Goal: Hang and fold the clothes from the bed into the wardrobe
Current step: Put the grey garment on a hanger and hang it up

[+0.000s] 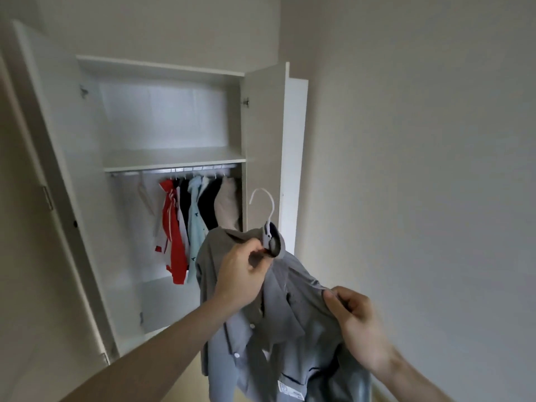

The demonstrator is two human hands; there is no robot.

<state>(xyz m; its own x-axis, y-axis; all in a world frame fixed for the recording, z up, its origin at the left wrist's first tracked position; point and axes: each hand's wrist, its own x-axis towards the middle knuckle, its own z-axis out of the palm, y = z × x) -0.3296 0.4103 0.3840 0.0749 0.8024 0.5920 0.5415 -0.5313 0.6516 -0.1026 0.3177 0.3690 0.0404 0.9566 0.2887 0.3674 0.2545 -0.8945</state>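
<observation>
Head view: a grey button-up shirt [278, 320] with white buttons hangs on a white hanger [265, 219], held up before the open wardrobe [174, 161]. Left hand [240, 274] grips the collar; right hand [356, 320] pinches its shoulder.

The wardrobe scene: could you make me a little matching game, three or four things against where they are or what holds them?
Things:
1. grey shirt
2. white hanger
3. red garment
4. left hand

Places or states:
a. hangs on the wardrobe rail
b. hook sticks up above the collar
c. grips at the collar
d. pinched at the shoulder by the right hand

Pairs: 1-d, 2-b, 3-a, 4-c
</observation>
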